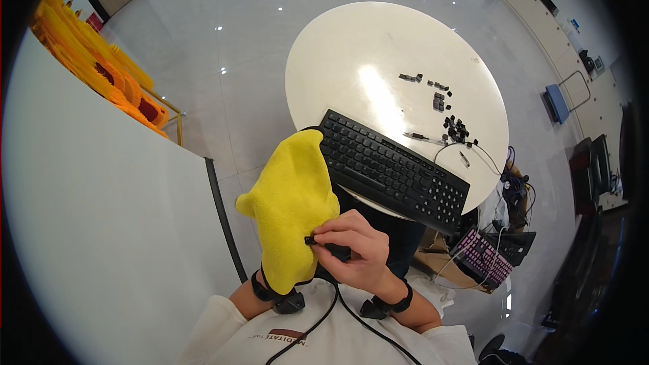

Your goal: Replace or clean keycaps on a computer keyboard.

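Note:
A bright yellow cloth [291, 192] drapes over my left hand, hiding its fingers; only the forearm [245, 301] and the dark wrist strap show below it. My right hand [355, 247] is closed in a pinch on a small black keycap [310, 240], which is against the lower right part of the cloth. Just beyond the cloth lies a black keyboard [385, 169], slanting over the near edge of the round table. Bare pale key posts show at its number pad end.
Several loose black keycaps [458, 130] lie scattered on the cream round table [338, 47], beside a pen [424, 137]. A pink keyboard [481, 257] and cables sit in a cardboard box [433, 260] at lower right. A large pale panel [115, 216] stands at left.

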The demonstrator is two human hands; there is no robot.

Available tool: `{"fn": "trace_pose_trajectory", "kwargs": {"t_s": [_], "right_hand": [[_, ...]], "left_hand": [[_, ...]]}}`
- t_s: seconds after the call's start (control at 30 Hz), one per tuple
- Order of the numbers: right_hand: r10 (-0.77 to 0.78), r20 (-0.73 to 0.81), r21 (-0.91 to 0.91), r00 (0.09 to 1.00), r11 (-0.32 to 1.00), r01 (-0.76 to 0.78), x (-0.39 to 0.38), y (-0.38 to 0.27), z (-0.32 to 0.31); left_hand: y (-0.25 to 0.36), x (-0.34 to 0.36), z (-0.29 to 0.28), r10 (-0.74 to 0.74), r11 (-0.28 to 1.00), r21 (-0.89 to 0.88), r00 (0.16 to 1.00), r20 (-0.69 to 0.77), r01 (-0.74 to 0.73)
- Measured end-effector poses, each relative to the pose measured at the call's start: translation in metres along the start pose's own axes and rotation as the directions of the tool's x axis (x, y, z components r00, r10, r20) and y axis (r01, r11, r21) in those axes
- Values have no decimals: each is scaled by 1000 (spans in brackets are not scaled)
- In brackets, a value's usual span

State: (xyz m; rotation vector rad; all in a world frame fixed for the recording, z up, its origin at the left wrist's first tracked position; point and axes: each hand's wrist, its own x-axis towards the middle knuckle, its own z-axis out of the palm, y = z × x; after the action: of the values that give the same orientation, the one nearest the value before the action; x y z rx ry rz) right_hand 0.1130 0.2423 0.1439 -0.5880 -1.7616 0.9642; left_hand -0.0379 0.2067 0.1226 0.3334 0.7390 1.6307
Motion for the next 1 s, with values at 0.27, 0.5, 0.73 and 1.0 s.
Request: {"fn": "trace_pose_trajectory", "kwargs": {"t_s": [0.27, 0.5, 0.73, 1.0], "right_hand": [[2, 37, -52, 999, 999, 0, 1, -1, 0], [-35, 96, -73, 995, 996, 42, 8, -1, -3], [-53, 139, -125, 989, 990, 70, 14, -1, -5], [-46, 16, -441, 999, 896, 48, 55, 18, -62]], "left_hand": [[3, -5, -10, -23, 996, 88, 997, 72, 16], [3, -10, -13, -54, 988, 151, 992, 115, 36], [3, -10, -13, -48, 987, 158, 992, 118, 29], [20, 8, -20, 74, 994, 76, 997, 23, -75]]}}
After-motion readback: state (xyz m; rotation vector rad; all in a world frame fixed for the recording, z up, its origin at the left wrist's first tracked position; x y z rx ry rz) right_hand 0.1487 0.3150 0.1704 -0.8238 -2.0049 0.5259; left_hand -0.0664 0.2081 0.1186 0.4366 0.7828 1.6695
